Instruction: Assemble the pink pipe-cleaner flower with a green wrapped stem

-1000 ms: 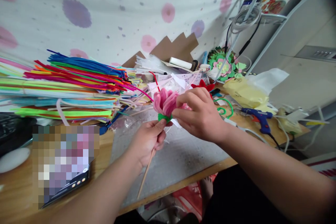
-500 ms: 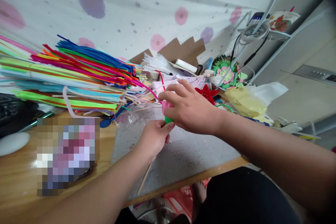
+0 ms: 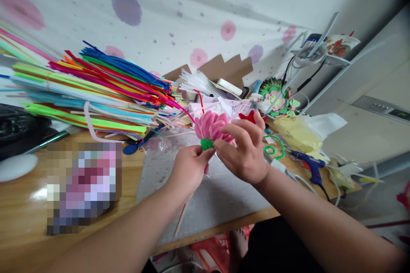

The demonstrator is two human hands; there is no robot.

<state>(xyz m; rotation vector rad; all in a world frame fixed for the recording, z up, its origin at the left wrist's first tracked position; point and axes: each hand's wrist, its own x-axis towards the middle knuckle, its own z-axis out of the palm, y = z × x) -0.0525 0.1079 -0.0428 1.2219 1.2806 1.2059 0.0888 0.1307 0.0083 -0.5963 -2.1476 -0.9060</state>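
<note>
A pink pipe-cleaner flower [image 3: 209,126] with a green base [image 3: 206,143] sits on a thin wooden stick [image 3: 181,218]. My left hand [image 3: 189,168] is closed round the stick just under the green base. My right hand [image 3: 245,149] is closed in a pinch on the flower's right-hand petals and its lower edge, fingertips close to the left thumb. Both hands hover over a grey mat [image 3: 224,198] on the wooden table [image 3: 22,230].
A big pile of coloured pipe cleaners [image 3: 92,89] lies at the left. A blue glue gun [image 3: 309,164], green curled wire [image 3: 272,147], a yellow bag [image 3: 296,132], paper flowers [image 3: 277,96] and a wire rack [image 3: 320,51] crowd the right. A blurred patch [image 3: 83,185] lies front left.
My right hand, which covered the flower from above half a second ago, has dropped to its right side, so the pink petals show again. The view has shifted slightly.
</note>
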